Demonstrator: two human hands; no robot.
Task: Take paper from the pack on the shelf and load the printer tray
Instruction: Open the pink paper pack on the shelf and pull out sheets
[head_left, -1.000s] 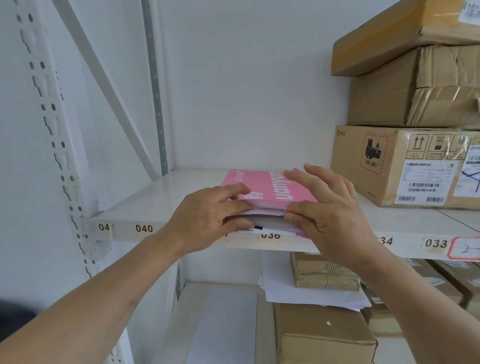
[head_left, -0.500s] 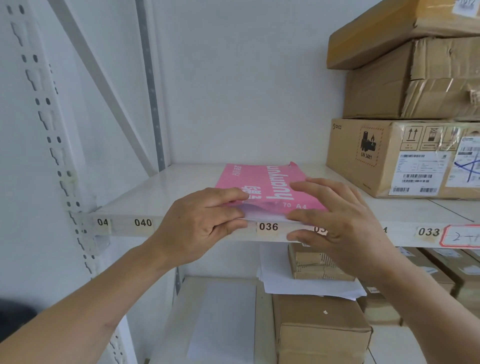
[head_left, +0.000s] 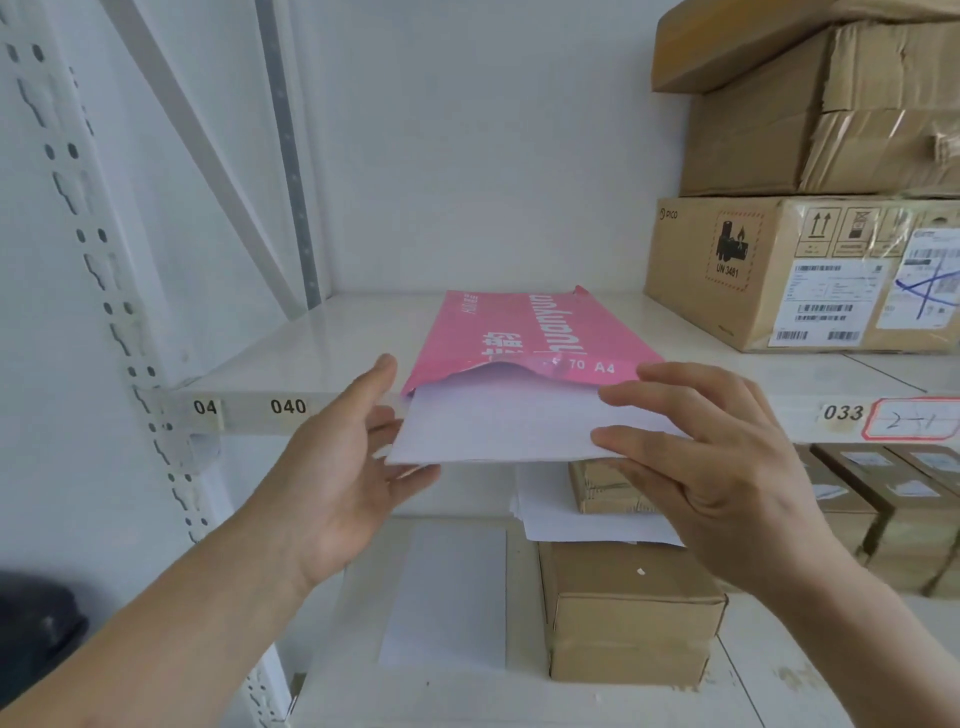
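Note:
A pink paper pack (head_left: 519, 332) lies on the white shelf (head_left: 291, 358), its open end facing me. A stack of white paper (head_left: 498, 426) sticks halfway out of the pack, past the shelf's front edge. My right hand (head_left: 711, 467) pinches the stack's right front corner, thumb on top and fingers below. My left hand (head_left: 343, 467) has its fingers under the stack's left edge and its thumb raised beside the pack. No printer is in view.
Cardboard boxes (head_left: 800, 270) are stacked on the same shelf at the right. On the lower shelf sit a brown box (head_left: 628, 618), loose white sheets (head_left: 587, 514) and more small boxes (head_left: 893, 514). A perforated shelf upright (head_left: 104, 291) stands at the left.
The white stack has slid out of the pink pack toward me. Both hands moved from the pack's mouth back to the paper's front edge, and the left hand opened out.

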